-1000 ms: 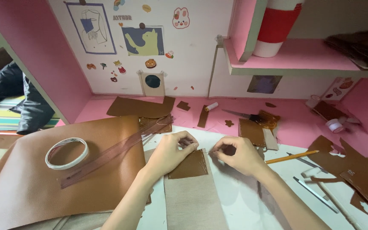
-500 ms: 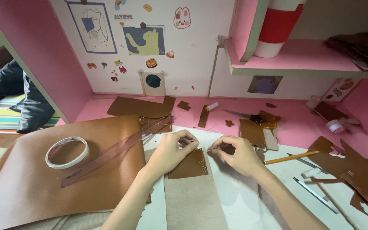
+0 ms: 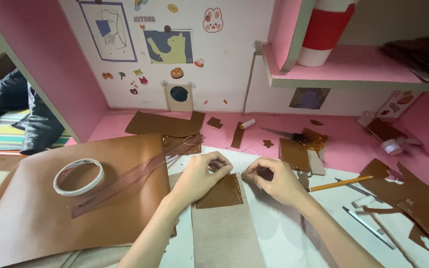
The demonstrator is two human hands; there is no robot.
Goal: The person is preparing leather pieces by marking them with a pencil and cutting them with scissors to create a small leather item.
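My left hand pinches the top edge of a small brown leather piece that lies on a grey-beige strip of material. My right hand is closed just to its right, fingertips at the same top edge, with a thin thread running between the two hands. Whether the right hand holds a needle is too small to tell.
A large brown leather sheet lies left, bearing a tape roll and a clear ruler. Leather scraps, a pencil, scissors, a thread spool and metal tools lie on the pink desk. A shelf overhangs right.
Both hands have stayed on the small leather piece; the right hand has shifted slightly left, closer to the left hand.
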